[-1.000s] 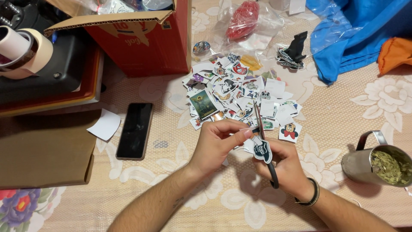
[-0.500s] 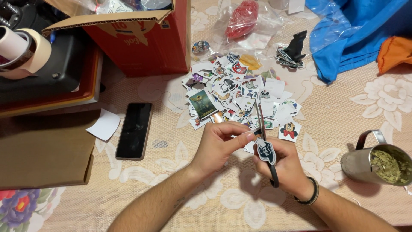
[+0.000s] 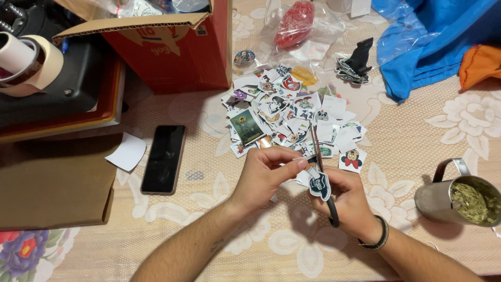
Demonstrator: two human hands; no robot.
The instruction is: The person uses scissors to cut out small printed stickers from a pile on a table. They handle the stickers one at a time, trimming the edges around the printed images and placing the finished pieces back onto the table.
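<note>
My right hand (image 3: 348, 197) grips black-handled scissors (image 3: 319, 166) whose thin blades point away from me over the table. My left hand (image 3: 265, 175) pinches a small paper sticker (image 3: 319, 186), dark blue and white, at the blades' base. Just beyond both hands lies a heap of several cut-out stickers (image 3: 284, 115) on the cream floral tablecloth (image 3: 209, 224). One larger picture card (image 3: 246, 126) sits at the heap's left side.
A black phone (image 3: 163, 158) and a white paper scrap (image 3: 126, 152) lie left of my hands. A red cardboard box (image 3: 172, 44) stands at the back, tape rolls (image 3: 23, 65) far left. A metal mug of dried leaves (image 3: 462, 196) stands right; blue cloth (image 3: 433, 42) at back right.
The sticker has turned slightly between my fingers at the scissors. Both hands stay in nearly the same place.
</note>
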